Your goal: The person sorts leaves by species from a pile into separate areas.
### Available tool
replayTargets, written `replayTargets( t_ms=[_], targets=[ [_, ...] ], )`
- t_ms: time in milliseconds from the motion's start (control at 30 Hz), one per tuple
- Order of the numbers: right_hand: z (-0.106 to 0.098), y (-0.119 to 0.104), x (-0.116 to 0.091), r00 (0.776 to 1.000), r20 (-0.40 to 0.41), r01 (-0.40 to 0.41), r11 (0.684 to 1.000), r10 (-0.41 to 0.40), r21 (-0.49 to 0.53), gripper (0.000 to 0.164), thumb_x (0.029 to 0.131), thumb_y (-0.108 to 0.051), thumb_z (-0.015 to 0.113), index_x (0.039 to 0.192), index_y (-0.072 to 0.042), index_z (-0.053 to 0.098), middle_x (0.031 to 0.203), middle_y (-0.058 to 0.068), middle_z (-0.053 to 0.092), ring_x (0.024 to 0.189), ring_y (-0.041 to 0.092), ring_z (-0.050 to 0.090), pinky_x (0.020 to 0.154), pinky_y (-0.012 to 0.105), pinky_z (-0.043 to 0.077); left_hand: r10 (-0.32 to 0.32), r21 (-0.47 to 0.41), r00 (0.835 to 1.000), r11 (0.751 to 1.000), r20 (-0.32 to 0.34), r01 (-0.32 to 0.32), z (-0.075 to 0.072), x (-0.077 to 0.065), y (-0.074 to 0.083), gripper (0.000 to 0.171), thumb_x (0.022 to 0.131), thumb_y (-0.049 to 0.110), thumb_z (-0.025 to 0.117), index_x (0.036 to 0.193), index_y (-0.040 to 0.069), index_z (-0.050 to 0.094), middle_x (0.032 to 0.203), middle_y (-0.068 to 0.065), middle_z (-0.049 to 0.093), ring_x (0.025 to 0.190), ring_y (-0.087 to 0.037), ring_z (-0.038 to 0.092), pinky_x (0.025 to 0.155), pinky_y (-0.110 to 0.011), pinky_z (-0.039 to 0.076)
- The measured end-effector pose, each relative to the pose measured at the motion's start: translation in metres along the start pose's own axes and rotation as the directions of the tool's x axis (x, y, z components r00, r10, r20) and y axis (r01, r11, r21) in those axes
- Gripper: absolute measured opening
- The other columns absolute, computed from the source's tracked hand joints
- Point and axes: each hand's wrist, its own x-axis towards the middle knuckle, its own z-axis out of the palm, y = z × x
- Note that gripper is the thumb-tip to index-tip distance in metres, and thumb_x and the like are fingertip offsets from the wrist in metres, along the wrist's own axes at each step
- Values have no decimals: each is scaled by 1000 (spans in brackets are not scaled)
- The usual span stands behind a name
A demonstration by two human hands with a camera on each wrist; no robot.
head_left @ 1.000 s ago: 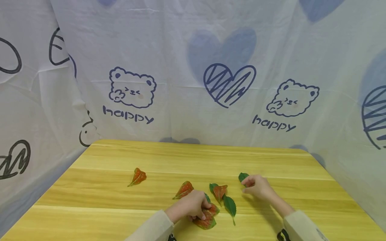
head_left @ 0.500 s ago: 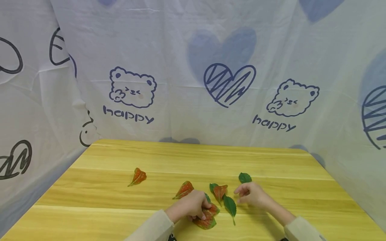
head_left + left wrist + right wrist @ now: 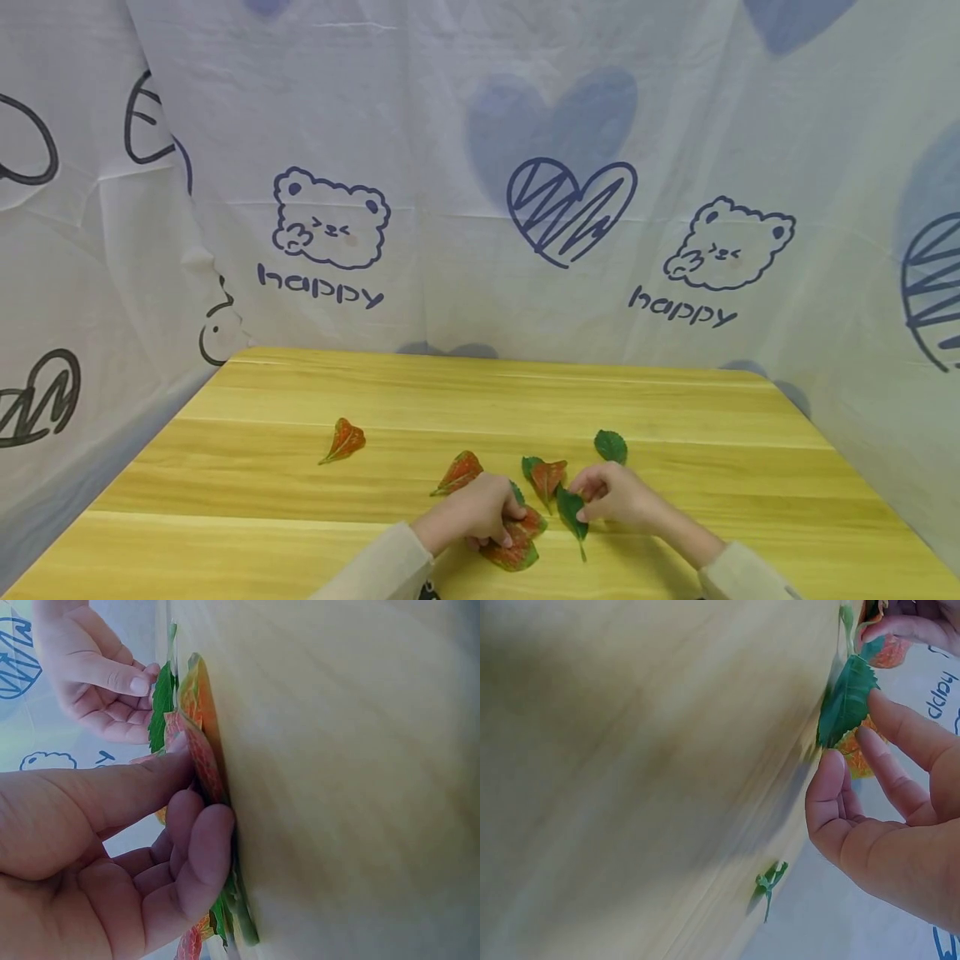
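Observation:
My left hand (image 3: 483, 508) pinches red leaves with green edges (image 3: 513, 550) low over the table; its thumb lies against a red leaf (image 3: 201, 754) in the left wrist view, with the other fingers curled beneath. My right hand (image 3: 618, 496) is at a dark green toothed leaf (image 3: 572, 510), thumb and fingers spread apart. In the right wrist view its thumb meets that green leaf's (image 3: 849, 705) edge and a fingertip is at its tip. Just left of it, a red leaf (image 3: 547, 475) overlaps a second green leaf (image 3: 530, 463).
Another red leaf (image 3: 459, 471) lies beyond my left hand, and one more red leaf (image 3: 345, 440) is farther left. A single green leaf (image 3: 611, 446) sits behind my right hand. The wooden table (image 3: 247, 500) ends at a printed cloth (image 3: 442, 275).
My right hand has moved left and toward me, away from the single green leaf at the back to the toothed one beside the red leaf. My left hand has kept its place.

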Motion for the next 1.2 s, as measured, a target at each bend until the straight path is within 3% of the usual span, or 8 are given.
replayTargets(
  t_ms=[267,500,700,967,1200],
  targets=[
    [4,2,0,1000,8,10,999,-10,-40,27,66,5,73,91,4,64,80,5,54,74,20,48,61,27,44,-21,-11,1000,1000,-5,21,1,1,1,38,66,0,75,104,6,67,93,-11,66,37,-12,49,36,-25,44],
    [7,3,2,999,26,34,999,-34,-28,27,64,10,72,88,4,62,69,2,45,58,10,37,49,19,35,-23,-14,1000,1000,-7,23,1,0,1,38,66,0,75,103,6,68,92,-11,67,36,-11,47,36,-25,44],
    [8,3,3,999,26,30,999,-29,-35,28,62,12,72,87,3,61,65,0,40,50,7,32,46,16,32,-14,-26,1000,1000,-3,14,0,2,-2,37,66,1,75,102,7,68,92,-10,67,37,-11,47,37,-23,45],
    [7,2,3,999,36,29,999,-28,-36,28,63,12,71,88,4,61,65,1,40,48,6,31,45,15,31,33,-122,999,992,-3,-33,-6,5,-5,22,70,6,74,92,6,71,82,-4,68,37,-8,42,37,-21,41],
    [6,2,3,999,44,26,999,-24,-44,28,63,11,72,88,3,60,67,1,40,51,8,34,47,16,33,58,-223,996,972,-72,-73,-12,11,-5,12,76,4,69,88,3,72,65,0,63,39,-7,42,37,-20,39]
  ],
)
